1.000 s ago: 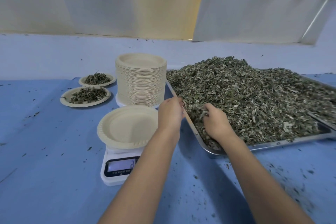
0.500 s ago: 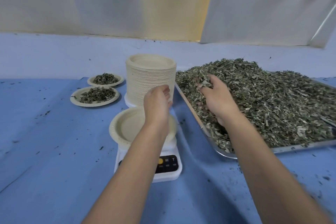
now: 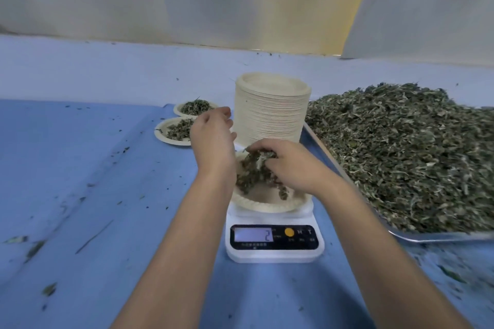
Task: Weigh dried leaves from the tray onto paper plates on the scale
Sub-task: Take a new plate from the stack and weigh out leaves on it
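One leaf clump (image 3: pixel 251 172) clutched by right hand (image 3: pixel 291 165), above plate (image 3: pixel 267 207), left hand (image 3: pixel 211 139) loosely curled

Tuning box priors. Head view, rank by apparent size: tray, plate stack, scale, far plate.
1. tray, by far.
2-3. plate stack and scale: about alike; the scale is nearer the camera, so unranked.
4. far plate, smallest, though also farthest away.

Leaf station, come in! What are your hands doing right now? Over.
Right hand grips dried leaves over paper plate on scale. Left hand empty, hovering beside. Plate stack close behind, not blocking.
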Tool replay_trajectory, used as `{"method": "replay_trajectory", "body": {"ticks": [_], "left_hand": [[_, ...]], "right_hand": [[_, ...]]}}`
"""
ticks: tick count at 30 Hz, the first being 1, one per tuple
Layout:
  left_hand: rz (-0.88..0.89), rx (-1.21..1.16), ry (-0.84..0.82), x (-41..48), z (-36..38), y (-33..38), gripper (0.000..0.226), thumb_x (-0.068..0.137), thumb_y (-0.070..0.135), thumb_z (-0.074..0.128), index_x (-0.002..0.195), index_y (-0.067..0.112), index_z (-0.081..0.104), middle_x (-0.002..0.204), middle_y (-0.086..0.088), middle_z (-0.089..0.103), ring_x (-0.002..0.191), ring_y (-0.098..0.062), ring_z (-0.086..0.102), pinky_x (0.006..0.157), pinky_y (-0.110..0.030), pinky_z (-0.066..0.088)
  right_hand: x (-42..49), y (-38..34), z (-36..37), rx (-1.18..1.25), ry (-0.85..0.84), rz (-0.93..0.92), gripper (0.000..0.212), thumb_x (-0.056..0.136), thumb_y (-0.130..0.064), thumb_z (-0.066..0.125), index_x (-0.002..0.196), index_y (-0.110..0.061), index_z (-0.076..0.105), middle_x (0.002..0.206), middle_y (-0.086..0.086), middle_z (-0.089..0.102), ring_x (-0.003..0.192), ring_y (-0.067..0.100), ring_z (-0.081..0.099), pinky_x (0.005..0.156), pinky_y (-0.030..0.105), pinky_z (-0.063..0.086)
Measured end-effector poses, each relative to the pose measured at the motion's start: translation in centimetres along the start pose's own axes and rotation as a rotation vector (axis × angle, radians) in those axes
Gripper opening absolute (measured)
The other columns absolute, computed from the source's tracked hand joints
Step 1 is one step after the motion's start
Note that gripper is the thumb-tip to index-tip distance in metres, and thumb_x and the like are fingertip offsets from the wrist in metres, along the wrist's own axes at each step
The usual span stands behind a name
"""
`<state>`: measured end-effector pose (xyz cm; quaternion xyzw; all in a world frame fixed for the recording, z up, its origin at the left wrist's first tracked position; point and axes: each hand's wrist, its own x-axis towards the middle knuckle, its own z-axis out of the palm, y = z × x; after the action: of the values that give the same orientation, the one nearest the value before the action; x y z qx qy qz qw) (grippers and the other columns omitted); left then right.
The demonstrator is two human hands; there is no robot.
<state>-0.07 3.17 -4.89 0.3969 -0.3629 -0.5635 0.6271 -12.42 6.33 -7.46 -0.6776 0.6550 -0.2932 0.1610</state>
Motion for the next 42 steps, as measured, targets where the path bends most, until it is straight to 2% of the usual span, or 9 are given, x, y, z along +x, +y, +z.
{"method": "replay_trajectory", "body": {"ticks": [3, 7, 12, 18, 22, 28, 31, 38, 42], "left_hand": [[-0.020, -0.028, -0.009, 0.0, -0.2, -0.1, 0.022, 0.094, 0.008, 0.045, 0.083, 0.016, 0.062, 0.099, 0.000, 0.065, 0.096, -0.011, 0.064, 0.076, -0.021, 0.054], [-0.037, -0.045, -0.013, 0.1, -0.4, -0.2, 0.018, 0.093, 0.006, 0.046, 0.092, 0.010, 0.064, 0.101, -0.004, 0.066, 0.096, -0.014, 0.066, 0.074, -0.021, 0.054], [-0.029, -0.048, -0.001, 0.2, -0.7, -0.1, 0.022, 0.092, 0.004, 0.044, 0.096, 0.007, 0.065, 0.101, -0.005, 0.068, 0.093, -0.014, 0.067, 0.079, -0.025, 0.056], [-0.094, -0.073, -0.044, -0.3, -0.2, -0.3, 0.022, 0.093, 0.004, 0.042, 0.096, 0.007, 0.064, 0.098, -0.004, 0.066, 0.088, -0.013, 0.067, 0.073, -0.022, 0.055], [-0.116, -0.086, -0.052, -0.7, 0.2, -0.4, 0.022, 0.093, 0.004, 0.042, 0.100, 0.005, 0.063, 0.093, -0.003, 0.066, 0.081, -0.013, 0.066, 0.075, -0.023, 0.055], [-0.140, -0.116, -0.060, -0.5, -0.1, -0.3, 0.024, 0.093, 0.002, 0.040, 0.102, 0.004, 0.062, 0.098, -0.006, 0.068, 0.081, -0.014, 0.067, 0.071, -0.021, 0.055], [-0.151, -0.113, -0.061, -0.5, -0.2, -0.4, 0.024, 0.092, 0.002, 0.039, 0.090, 0.008, 0.062, 0.095, -0.005, 0.068, 0.080, -0.014, 0.068, 0.069, -0.021, 0.055], [-0.161, -0.102, -0.065, -0.4, -0.3, -0.4, 0.027, 0.092, 0.002, 0.037, 0.088, 0.008, 0.063, 0.094, -0.003, 0.070, 0.080, -0.012, 0.070, 0.068, -0.020, 0.056], [-0.164, -0.099, -0.066, -0.4, -0.4, -0.4, 0.029, 0.092, 0.001, 0.036, 0.087, 0.008, 0.063, 0.094, -0.004, 0.070, 0.079, -0.012, 0.070, 0.066, -0.019, 0.056]], "right_hand": [[-0.2, 0.6, 0.0, 0.035, 0.093, -0.029, 0.048, 0.090, 0.002, 0.042, 0.125, -0.027, 0.058, 0.126, -0.005, 0.058, 0.085, 0.009, 0.056, 0.064, 0.005, 0.041], [-0.3, 0.8, -0.3, 0.117, 0.221, -0.035, 0.043, 0.092, 0.000, 0.042, 0.121, -0.027, 0.060, 0.111, -0.007, 0.062, 0.088, 0.024, 0.064, 0.071, 0.044, 0.056], [-0.2, 0.3, -0.5, 0.325, 0.390, -0.049, 0.035, 0.096, -0.005, 0.044, 0.111, -0.027, 0.065, 0.092, -0.011, 0.062, 0.070, 0.012, 0.063, 0.057, 0.033, 0.059], [0.0, -0.4, -0.8, 0.450, 0.523, -0.121, 0.029, 0.098, -0.007, 0.044, 0.107, -0.030, 0.059, 0.098, -0.011, 0.062, 0.076, 0.000, 0.059, 0.053, 0.020, 0.053], [0.0, -0.4, -0.6, 0.433, 0.487, -0.127, 0.025, 0.099, -0.010, 0.043, 0.108, -0.029, 0.058, 0.102, -0.003, 0.065, 0.079, 0.017, 0.059, 0.056, 0.026, 0.051], [-0.1, 0.3, 0.0, 0.158, 0.310, -0.140, 0.027, 0.100, -0.021, 0.044, 0.123, -0.028, 0.055, 0.083, -0.016, 0.061, 0.068, 0.001, 0.056, 0.066, 0.029, 0.046], [-0.3, 0.5, 0.0, -0.038, 0.253, -0.129, 0.029, 0.101, -0.028, 0.041, 0.126, -0.030, 0.054, 0.080, -0.018, 0.056, 0.076, 0.006, 0.053, 0.067, 0.031, 0.043], [-0.5, 0.3, -0.1, -0.132, 0.213, -0.096, 0.037, 0.101, -0.044, 0.032, 0.135, -0.037, 0.042, 0.119, -0.007, 0.063, 0.111, 0.018, 0.056, 0.089, 0.040, 0.046], [-0.5, 0.6, -0.1, -0.052, 0.132, -0.081, 0.055, 0.091, -0.042, 0.052, 0.141, -0.045, 0.031, 0.135, -0.002, 0.054, 0.125, 0.013, 0.047, 0.100, 0.041, 0.042]]}}
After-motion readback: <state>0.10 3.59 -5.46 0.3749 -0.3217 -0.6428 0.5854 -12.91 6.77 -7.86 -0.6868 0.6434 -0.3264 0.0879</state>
